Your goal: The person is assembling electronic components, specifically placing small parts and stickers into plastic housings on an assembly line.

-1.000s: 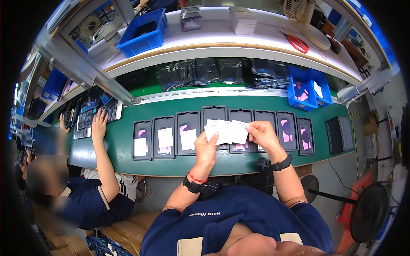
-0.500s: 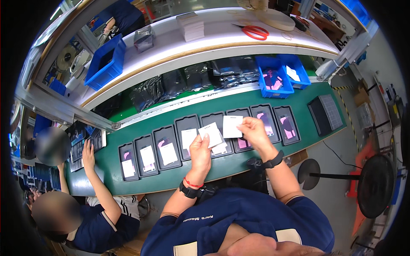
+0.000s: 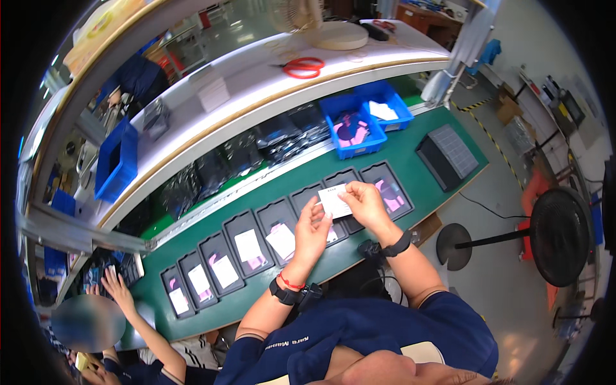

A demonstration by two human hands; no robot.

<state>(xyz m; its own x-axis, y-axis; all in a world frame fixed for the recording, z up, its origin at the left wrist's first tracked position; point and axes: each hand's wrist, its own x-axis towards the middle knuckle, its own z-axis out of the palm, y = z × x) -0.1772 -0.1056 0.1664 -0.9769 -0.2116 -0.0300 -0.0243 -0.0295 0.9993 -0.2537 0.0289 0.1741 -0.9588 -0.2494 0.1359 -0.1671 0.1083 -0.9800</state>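
Note:
Both my hands are together above a row of dark grey trays. A small white printed card is pinched in my right hand, its thumb across the right side. My left hand is closed at the card's lower left edge, fingers curled; whether more cards lie behind this one I cannot tell. White cards rest in the trays on the left, partly over pink pieces. At the right end, a tray shows pink pieces without a card on top. My hands partly hide the trays beneath them.
Behind the trays stand blue bins, one with pink pieces, one with white cards. Black bags lie under the shelf. Red scissors are on it. Stacked trays stand right; a co-worker's hand is far left.
The view has turned, so the bench appears shifted left and tilted. My hands, each holding white cards apart before, have come together at one card.

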